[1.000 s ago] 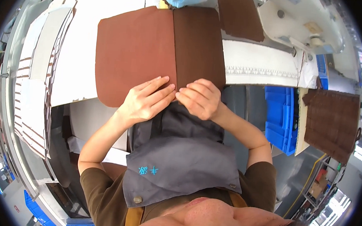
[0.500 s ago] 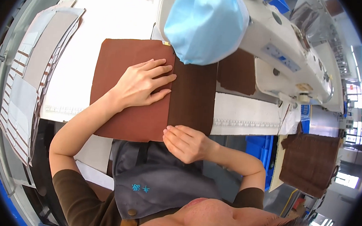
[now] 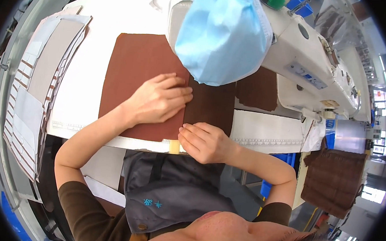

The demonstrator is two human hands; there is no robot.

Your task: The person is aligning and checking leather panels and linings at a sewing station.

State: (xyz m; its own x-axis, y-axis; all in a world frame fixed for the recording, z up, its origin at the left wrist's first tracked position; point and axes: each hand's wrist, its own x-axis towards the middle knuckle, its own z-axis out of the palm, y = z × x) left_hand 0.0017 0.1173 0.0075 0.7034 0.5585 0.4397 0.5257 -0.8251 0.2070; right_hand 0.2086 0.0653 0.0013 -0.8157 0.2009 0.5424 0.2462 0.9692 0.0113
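Brown panels (image 3: 136, 73), partly beneath both hands (image 3: 160, 101)

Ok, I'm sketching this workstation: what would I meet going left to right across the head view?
Stack of pale panels → left hand on the reddish-brown panel → right hand → dark brown piece by the white sewing machine → another dark brown piece, farther right.

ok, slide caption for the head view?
Left hand on reddish-brown sheet, right hand at near edge of adjoining dark-brown sheet, by white sewing machine.
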